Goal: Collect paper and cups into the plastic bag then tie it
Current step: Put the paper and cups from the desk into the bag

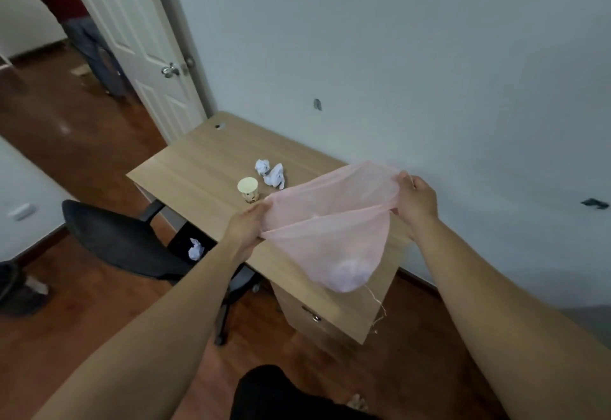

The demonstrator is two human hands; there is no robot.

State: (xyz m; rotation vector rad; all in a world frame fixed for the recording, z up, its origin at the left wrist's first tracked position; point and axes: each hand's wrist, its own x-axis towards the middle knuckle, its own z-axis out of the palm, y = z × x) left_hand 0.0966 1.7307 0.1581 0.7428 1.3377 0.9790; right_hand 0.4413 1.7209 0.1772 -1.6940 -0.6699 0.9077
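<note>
Cup one, loose papers perhaps three.

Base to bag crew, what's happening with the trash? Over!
Left grip, right grip: pinching pink bag open. White wad inside. Cup, paper balls waiting on desk. Nothing in the way.

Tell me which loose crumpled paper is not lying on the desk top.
The paper ball down by the black chair, below the desk. The other two paper balls lie together on the desk top, behind the cup.
</note>
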